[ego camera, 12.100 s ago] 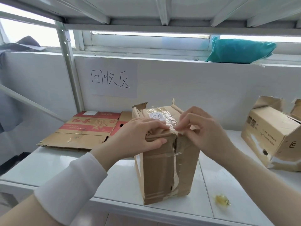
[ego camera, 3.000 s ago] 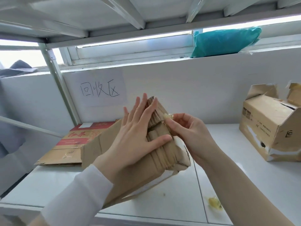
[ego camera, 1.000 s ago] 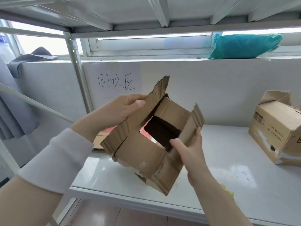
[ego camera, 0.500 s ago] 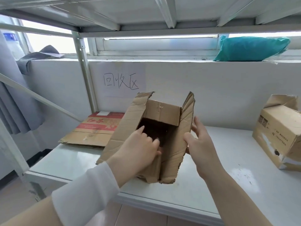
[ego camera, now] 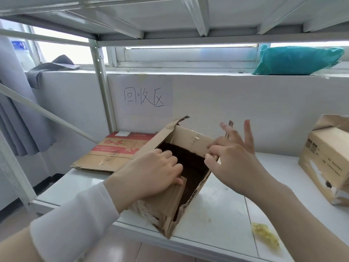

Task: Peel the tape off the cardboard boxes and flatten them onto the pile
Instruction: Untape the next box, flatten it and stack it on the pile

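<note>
While left hand grips cardboard box by its near flap and right hand splays open, we should skew opposite walls flat. Then onto flattened pile, back-left corner of shelf.

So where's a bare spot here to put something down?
The widest bare shelf lies between the open box and the torn box on the right. A smaller patch is at the near left corner, before the flattened cardboard. The middle is crowded: open box, left hand, right hand. A tape wad sits front right.
</note>
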Motion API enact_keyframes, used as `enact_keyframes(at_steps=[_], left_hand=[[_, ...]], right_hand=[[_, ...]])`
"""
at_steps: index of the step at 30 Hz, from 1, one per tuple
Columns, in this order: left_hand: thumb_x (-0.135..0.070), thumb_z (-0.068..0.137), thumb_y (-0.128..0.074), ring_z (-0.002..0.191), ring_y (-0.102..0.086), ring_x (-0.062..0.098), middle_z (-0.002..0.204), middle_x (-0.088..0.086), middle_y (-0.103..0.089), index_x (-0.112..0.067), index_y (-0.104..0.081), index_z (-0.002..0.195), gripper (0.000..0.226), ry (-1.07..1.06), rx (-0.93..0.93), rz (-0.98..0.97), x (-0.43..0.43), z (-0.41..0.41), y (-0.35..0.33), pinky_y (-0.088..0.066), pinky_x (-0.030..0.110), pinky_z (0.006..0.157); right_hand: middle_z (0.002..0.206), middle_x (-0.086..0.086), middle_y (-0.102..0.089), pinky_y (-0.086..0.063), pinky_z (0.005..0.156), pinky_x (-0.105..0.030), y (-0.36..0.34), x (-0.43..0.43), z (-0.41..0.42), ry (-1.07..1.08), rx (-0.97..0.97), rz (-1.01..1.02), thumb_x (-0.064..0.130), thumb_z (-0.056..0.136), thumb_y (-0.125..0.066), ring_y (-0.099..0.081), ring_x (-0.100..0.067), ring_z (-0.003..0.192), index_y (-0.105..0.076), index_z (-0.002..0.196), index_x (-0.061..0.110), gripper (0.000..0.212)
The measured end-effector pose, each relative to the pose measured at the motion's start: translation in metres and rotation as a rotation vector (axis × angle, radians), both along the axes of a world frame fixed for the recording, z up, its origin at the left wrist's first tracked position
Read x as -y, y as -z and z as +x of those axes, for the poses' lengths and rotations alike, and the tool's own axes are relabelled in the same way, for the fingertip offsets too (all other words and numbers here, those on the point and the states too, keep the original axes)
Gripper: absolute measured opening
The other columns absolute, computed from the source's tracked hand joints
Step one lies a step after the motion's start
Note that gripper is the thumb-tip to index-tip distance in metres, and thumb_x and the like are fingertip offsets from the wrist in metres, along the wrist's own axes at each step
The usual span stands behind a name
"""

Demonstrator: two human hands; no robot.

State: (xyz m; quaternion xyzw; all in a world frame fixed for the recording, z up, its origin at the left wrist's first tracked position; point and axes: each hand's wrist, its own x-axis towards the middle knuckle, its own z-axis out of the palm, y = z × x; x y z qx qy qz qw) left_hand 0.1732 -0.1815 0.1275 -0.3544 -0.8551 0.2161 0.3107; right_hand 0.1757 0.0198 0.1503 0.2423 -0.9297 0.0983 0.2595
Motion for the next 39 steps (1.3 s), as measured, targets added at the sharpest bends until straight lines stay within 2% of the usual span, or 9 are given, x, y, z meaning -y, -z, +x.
enact_keyframes(at_steps=[3, 8, 13, 18, 24, 26, 30, 34, 39], left_hand=[[-0.035, 0.088, -0.032, 0.067, -0.056, 0.020, 0.069, 0.001, -0.060, -0.015, -0.061, 0.074, 0.038, -0.024, -0.044, 0.070, -0.007, 0.004, 0.005, -0.037, 0.027, 0.053], [-0.042, 0.085, -0.034, 0.048, -0.050, 0.013, 0.048, -0.008, -0.049, -0.024, -0.050, 0.051, 0.041, -0.023, -0.051, 0.258, 0.000, 0.003, 0.010, -0.034, 0.019, 0.048], [-0.040, 0.101, -0.011, 0.061, -0.038, 0.009, 0.056, -0.008, -0.050, -0.023, -0.050, 0.060, 0.059, 0.076, -0.006, 0.465, 0.027, 0.000, 0.013, -0.023, 0.023, 0.063], [-0.029, 0.102, -0.020, 0.062, -0.034, 0.012, 0.053, 0.002, -0.045, -0.008, -0.046, 0.054, 0.058, 0.332, -0.083, 0.724, 0.031, -0.004, -0.003, -0.026, 0.022, 0.066], [-0.030, 0.102, -0.022, 0.060, -0.040, 0.015, 0.059, -0.002, -0.041, -0.021, -0.035, 0.064, 0.041, 0.511, -0.033, 0.941, 0.026, -0.003, 0.009, -0.035, 0.030, 0.062], [-0.030, 0.101, -0.021, 0.061, -0.040, 0.015, 0.062, -0.005, -0.040, -0.021, -0.035, 0.063, 0.041, 0.528, -0.037, 0.982, 0.024, -0.002, 0.009, -0.035, 0.031, 0.061], [-0.033, 0.101, -0.021, 0.077, -0.045, 0.012, 0.075, -0.007, -0.047, -0.023, -0.036, 0.062, 0.043, 0.464, -0.133, 1.048, 0.034, 0.000, 0.012, -0.036, 0.029, 0.072], [-0.049, 0.097, -0.020, 0.119, -0.029, 0.000, 0.121, -0.002, -0.047, -0.029, -0.045, 0.065, 0.045, 0.233, -0.215, 1.157, 0.039, -0.001, 0.023, -0.020, 0.019, 0.101], [-0.078, 0.075, -0.037, 0.132, -0.033, 0.008, 0.143, 0.004, -0.032, -0.044, -0.028, 0.120, 0.057, 0.254, 0.239, 1.599, 0.049, -0.011, 0.040, -0.028, 0.019, 0.109]], right_hand=[[0.070, 0.007, -0.064, 0.014, 0.112, -0.023, -0.005, -0.005, -0.003, 0.019, 0.010, 0.110, 0.058, 0.075, 0.001, -0.051, -0.005, 0.097, -0.068, 0.068, 0.020, 0.080], [0.078, 0.001, -0.065, -0.047, 0.079, -0.033, -0.002, -0.006, -0.004, 0.000, 0.264, 0.146, 0.061, 0.089, -0.015, -0.056, -0.014, 0.083, -0.065, 0.077, 0.016, 0.069], [0.098, 0.010, -0.065, -0.039, 0.072, -0.018, -0.021, -0.007, -0.018, -0.084, 0.522, 0.022, 0.055, 0.088, -0.042, -0.053, -0.003, 0.086, -0.063, 0.101, 0.028, 0.037], [0.142, -0.003, -0.043, -0.033, 0.101, -0.028, -0.028, 0.004, -0.039, 0.065, 0.721, 0.222, 0.065, 0.079, -0.050, -0.041, -0.020, 0.129, -0.034, 0.140, 0.012, 0.082], [0.127, -0.008, -0.052, -0.044, 0.090, -0.034, -0.008, 0.031, -0.057, 0.301, 0.701, 0.425, 0.070, 0.069, -0.058, -0.051, -0.027, 0.115, -0.034, 0.135, 0.005, 0.096], [0.112, -0.008, -0.057, -0.045, 0.074, -0.031, -0.003, 0.032, -0.058, 0.307, 0.595, 0.420, 0.059, 0.074, -0.063, -0.056, -0.025, 0.098, -0.049, 0.113, 0.009, 0.065], [0.094, -0.009, -0.057, -0.041, 0.067, -0.027, -0.007, 0.013, -0.059, 0.205, 0.510, 0.135, 0.034, 0.085, -0.051, -0.049, -0.023, 0.081, -0.054, 0.086, 0.012, 0.023], [0.075, -0.011, -0.056, -0.036, 0.061, -0.032, -0.007, -0.018, -0.063, 0.143, 0.483, -0.267, 0.026, 0.094, -0.041, -0.052, -0.025, 0.075, -0.055, 0.073, 0.004, 0.033], [0.084, -0.032, -0.058, -0.038, 0.068, -0.035, 0.010, -0.031, -0.062, 0.059, 0.553, -0.640, 0.057, 0.080, -0.041, -0.049, -0.021, 0.067, -0.055, 0.091, -0.010, 0.068]])
